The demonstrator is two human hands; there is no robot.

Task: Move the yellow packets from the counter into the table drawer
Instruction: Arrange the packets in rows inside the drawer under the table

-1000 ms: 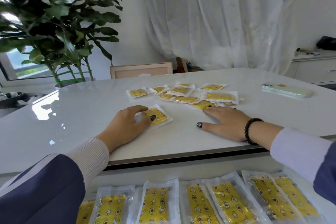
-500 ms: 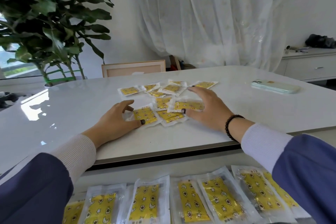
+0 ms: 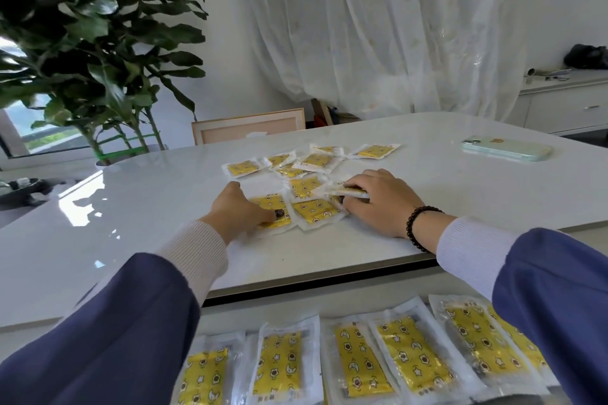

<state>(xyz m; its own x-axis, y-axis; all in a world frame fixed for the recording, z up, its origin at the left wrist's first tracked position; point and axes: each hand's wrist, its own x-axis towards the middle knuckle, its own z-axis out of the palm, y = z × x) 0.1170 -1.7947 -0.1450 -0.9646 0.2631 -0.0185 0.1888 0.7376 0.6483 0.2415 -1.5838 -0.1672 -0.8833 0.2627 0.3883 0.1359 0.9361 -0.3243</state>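
While my left hand [image 3: 241, 210] lies flat on one packet [image 3: 274, 212] on the counter [image 3: 138, 227], my right hand [image 3: 378, 202] curls around another. Next I must carry them down into the drawer [image 3: 289, 311].

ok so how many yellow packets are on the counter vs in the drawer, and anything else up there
small yellow packets on the counter: about 10 (some overlap)
long yellow packets in the drawer: 6
phone: 1
total: about 17
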